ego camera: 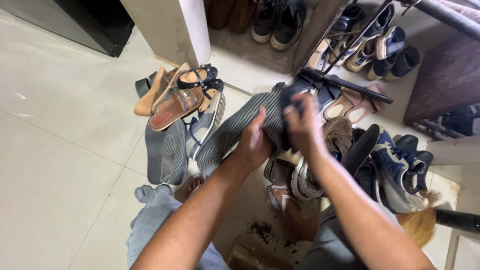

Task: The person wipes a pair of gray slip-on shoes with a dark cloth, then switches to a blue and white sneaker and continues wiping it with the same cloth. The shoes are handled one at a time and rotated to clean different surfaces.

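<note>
A grey ribbed slipper [235, 131] is gripped by the left hand [254, 145] and right hand [302, 125], fingers clenched on it; if loosened, it could fall onto the shoe pile [345, 150].

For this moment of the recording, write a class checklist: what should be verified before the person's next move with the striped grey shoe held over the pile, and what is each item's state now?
1. Left hand has a grip on the striped grey shoe: ok, fingers wrap its side.
2. Right hand is on the shoe's dark end: ok, fingers pressed on it.
3. Shoe is lifted off the floor: ok, held above the shoe pile.
4. Matching striped shoe is located: ok, lying sole-up on the tiled floor, left of the hands.
5. Free slot on the shoe rack: cannot tell, visible tiers look full.
6. Dirt near the foot is cleared: not ok, crumbs remain.
</note>
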